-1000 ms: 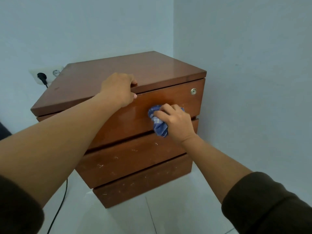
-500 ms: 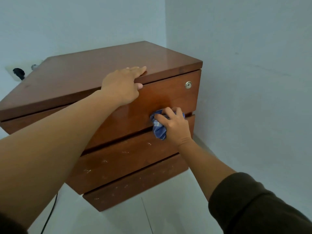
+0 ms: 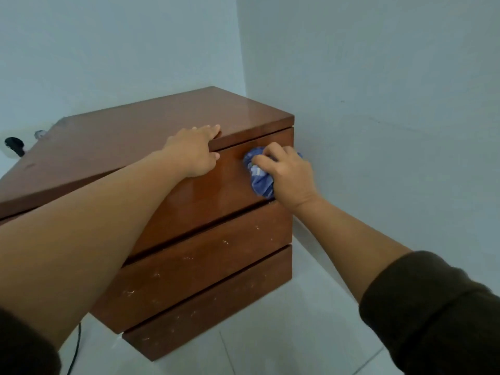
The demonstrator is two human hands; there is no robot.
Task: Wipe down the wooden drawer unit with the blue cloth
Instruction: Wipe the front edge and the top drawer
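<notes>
The blue cloth [image 3: 260, 177] is bunched up and held in the grip of the right hand [image 3: 288, 176], whose fingers are curled round it; it is pressed against the front of the top drawer [image 3: 216, 190] of the drawer unit [image 3: 151, 123], towards that drawer's right end. To the left of that grip and slightly above it, the left hand [image 3: 195, 151] is laid with straight fingers over the front edge of the unit's top, the thumb against the drawer front — nothing is held in it, and the unit appears to be steadied by it.

The task is judged to be partway through. The top drawer front around the grip looks glossy and free of marks. Below the grip, the middle drawer [image 3: 205, 266] and the bottom drawer [image 3: 211, 309] are flecked with pale specks and scuffs, so these are judged to be not yet wiped. The top surface shines, but whether it has been wiped cannot be told. The unit's sides are not visible — their condition is unknown.
</notes>
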